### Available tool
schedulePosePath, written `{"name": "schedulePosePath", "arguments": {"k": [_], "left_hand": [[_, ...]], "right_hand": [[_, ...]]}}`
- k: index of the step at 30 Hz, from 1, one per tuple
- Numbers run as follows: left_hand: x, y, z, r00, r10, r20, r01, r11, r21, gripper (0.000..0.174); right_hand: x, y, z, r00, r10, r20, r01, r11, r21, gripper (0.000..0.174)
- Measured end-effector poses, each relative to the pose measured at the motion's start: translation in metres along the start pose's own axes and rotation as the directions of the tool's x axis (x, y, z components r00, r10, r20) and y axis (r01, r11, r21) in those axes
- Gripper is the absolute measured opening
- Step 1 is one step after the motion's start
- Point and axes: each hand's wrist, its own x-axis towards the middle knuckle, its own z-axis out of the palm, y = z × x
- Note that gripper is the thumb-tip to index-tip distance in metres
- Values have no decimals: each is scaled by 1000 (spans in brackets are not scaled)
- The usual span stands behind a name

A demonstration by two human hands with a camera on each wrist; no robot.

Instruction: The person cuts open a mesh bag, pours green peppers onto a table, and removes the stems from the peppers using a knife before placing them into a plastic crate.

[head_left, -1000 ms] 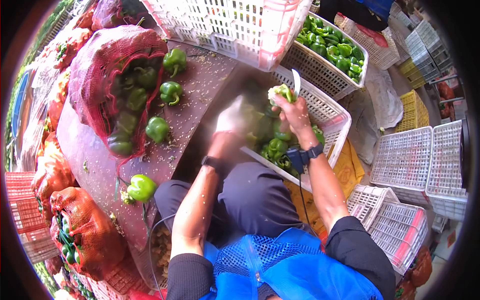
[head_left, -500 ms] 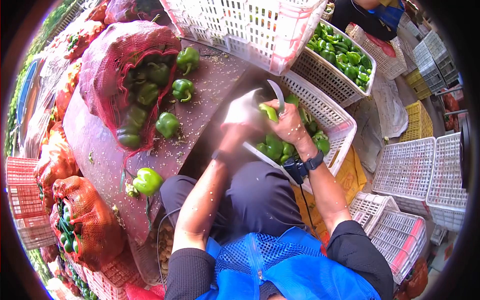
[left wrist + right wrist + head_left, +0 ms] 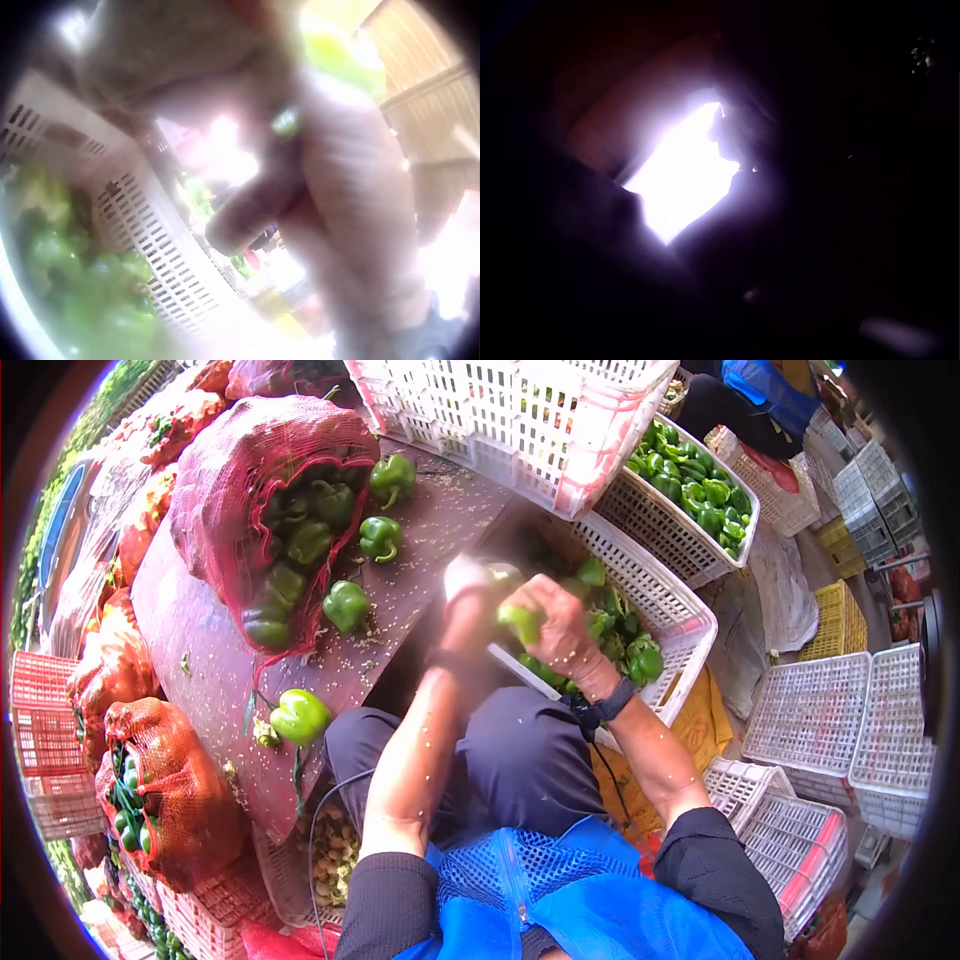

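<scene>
In the head view my right hand (image 3: 562, 625) is curled above the crate, its fingers on a green bell pepper (image 3: 518, 622). The curved knife it held in the earlier frames is hidden now. My gloved left hand (image 3: 468, 578) is a whitish blur close beside it, and the blur hides its grip. In the left wrist view the blurred glove (image 3: 172, 60) fills the top, with bright green pepper flesh showing at upper right. Below both hands, a white plastic crate (image 3: 690, 632) holds green pepper pieces (image 3: 615, 622). The right wrist view is almost wholly dark.
On the board (image 3: 200, 690) to the left lies a red mesh sack (image 3: 215, 510) of peppers. Several loose peppers, one a pale green pepper (image 3: 300, 717), sit near it. A tall white crate (image 3: 510, 435) stands ahead, with a full pepper crate (image 3: 650, 520) to its right.
The knife blade, upright above my right hand before, no longer shows. My right hand has turned over and come lower, with the pepper now below its fingers. The left hand stays close to it.
</scene>
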Motion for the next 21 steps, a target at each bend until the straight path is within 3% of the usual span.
{"name": "schedulePosePath", "arguments": {"k": [1,2,3,4,5,6,8,9,10,11,12,13,14,16,17,18,19,20,21], "left_hand": [[-6,11,-2,979,205,-10,-194,939,283,20],[-9,16,-5,919,392,36,-348,766,540,18],[3,16,-7,981,187,-57,-191,979,-68,17],[19,22,-18,993,-77,-93,24,882,-471,16],[34,14,-37,990,114,-83,-129,971,-203,15],[45,8,-57,956,291,-20,-289,955,70,14],[-30,59,-88,977,204,-58,-212,917,-339,16],[-13,32,-134,879,473,-59,-476,878,-59,22],[4,6,-170,715,698,24,-686,695,215,30],[-38,30,-174,675,735,66,-608,503,614,37],[-82,53,-177,650,749,128,-413,206,887,44],[-75,35,-207,686,724,80,-374,255,892,43],[-64,19,-244,717,696,31,-331,302,894,43],[-67,5,-273,752,649,114,-226,92,970,38],[-70,0,-274,799,601,19,-121,130,984,36],[-65,-18,-291,779,620,91,-84,-41,996,36],[-64,-31,-301,776,619,119,-94,-72,993,38],[-64,-39,-308,772,618,146,-103,-105,989,39],[-69,-41,-304,703,697,145,-204,2,979,44]], "right_hand": [[0,7,-1,995,63,-77,-63,998,-9,9],[-3,12,-3,980,127,-153,-130,991,-10,9],[-6,15,-8,977,180,-113,-166,978,127,13],[-13,15,-13,976,182,-118,-167,978,127,13],[-22,11,-19,976,217,-21,-213,971,106,16],[-29,12,-26,965,251,80,-257,963,79,19],[-50,39,-41,850,443,287,-416,897,-153,36],[-62,52,-47,866,385,319,-312,915,-257,41],[-68,62,-50,877,328,352,-200,914,-354,47],[-65,67,-52,877,329,350,-201,913,-355,47],[-58,74,-54,818,432,381,-307,887,-346,50],[-50,83,-54,744,525,412,-409,847,-340,53],[-39,97,-47,743,527,413,-411,846,-339,53],[-17,133,-18,862,474,179,-377,835,-400,42],[-6,151,-5,859,478,183,-379,835,-399,42],[7,171,9,796,554,245,-365,761,-536,43],[19,195,23,724,627,286,-325,677,-661,44],[20,233,41,726,624,287,-322,679,-660,44],[10,280,62,757,613,226,-384,697,-606,44]]}}
